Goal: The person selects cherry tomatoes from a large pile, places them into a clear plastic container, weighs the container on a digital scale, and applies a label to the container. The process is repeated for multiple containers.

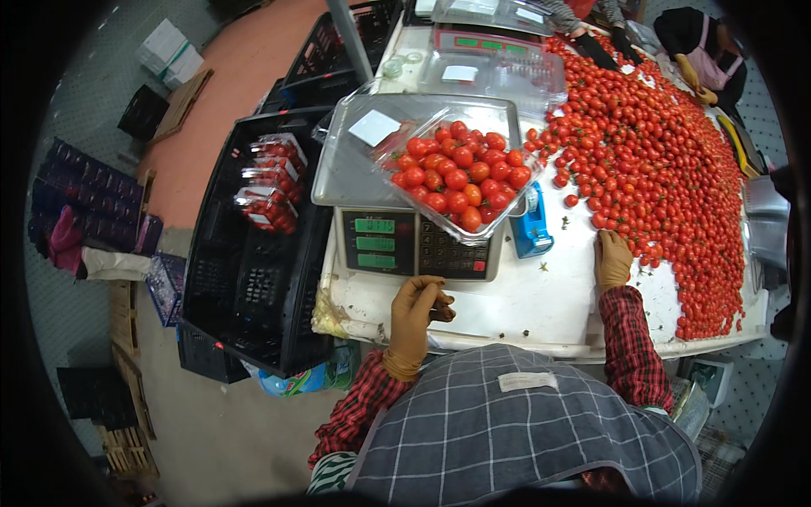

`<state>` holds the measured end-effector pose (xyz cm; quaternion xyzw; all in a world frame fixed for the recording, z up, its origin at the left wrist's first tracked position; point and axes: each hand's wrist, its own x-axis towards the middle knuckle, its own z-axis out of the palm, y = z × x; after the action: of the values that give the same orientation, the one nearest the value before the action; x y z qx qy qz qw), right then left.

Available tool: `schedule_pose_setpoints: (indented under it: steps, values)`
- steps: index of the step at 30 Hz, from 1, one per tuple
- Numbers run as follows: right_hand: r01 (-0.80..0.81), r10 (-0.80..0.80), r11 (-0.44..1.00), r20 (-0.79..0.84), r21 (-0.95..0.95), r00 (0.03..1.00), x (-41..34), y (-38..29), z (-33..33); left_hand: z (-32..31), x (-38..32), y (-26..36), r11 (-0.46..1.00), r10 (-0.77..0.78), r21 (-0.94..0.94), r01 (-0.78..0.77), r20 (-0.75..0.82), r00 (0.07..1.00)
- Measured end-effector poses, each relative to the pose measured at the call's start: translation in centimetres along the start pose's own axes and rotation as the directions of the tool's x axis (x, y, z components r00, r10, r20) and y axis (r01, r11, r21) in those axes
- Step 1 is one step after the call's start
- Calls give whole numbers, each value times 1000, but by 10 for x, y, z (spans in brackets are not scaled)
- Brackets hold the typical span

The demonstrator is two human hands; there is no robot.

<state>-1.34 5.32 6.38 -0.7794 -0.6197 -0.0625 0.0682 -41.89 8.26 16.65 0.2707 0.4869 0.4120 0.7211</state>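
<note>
A clear plastic clamshell full of cherry tomatoes (pixel 461 174) rests tilted on the metal plate of a digital scale (pixel 342 158), overlapping its keypad. My left hand (pixel 415 314), in a tan glove, hovers just below the scale's display panel with its fingers bent; whether it holds something small cannot be told. At the edge of a large heap of loose cherry tomatoes (pixel 659 171) is my right hand (pixel 613 260), gloved too, its fingertips turned down near the tomatoes and partly hidden. A blue tape dispenser (pixel 532 222) stands right of the scale.
On the left, a black crate (pixel 253 272) holds several packed clamshells (pixel 271 184). Empty clear clamshells (pixel 491 76) lie behind the scale, near a second scale (pixel 488 41). Two co-workers stand across the table, one with dark-gloved hands (pixel 602 54) in the heap. Stems dot the white table (pixel 494 310).
</note>
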Motion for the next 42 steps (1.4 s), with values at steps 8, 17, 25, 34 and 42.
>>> schedule_pose_setpoints:
  steps: [8, 17, 25, 34, 42]
  values:
    - [-182, 195, 959, -41, 215, 980, -6, 37, -2, 7, -4, -9, 999, 18, -30, -17, 19, 1000]
    - [-399, 659, -128, 378, 908, 650, 29, -7, -59, 18, 7, -19, 999, 26, 19, -27, 81, 996]
    - [-340, 97, -731, 584, 592, 806, 54, -107, -126, 59, 20, -13, 975, -217, 130, 181, 369, 904]
    - [-181, -116, 288, 222, 940, 968, 5, -166, -129, 77, 39, -50, 558, -374, -345, 755, 707, 599]
    - [485, -672, 475, -52, 734, 738, -7, -169, -132, 65, 31, -68, 780, 103, 397, -484, 681, 725]
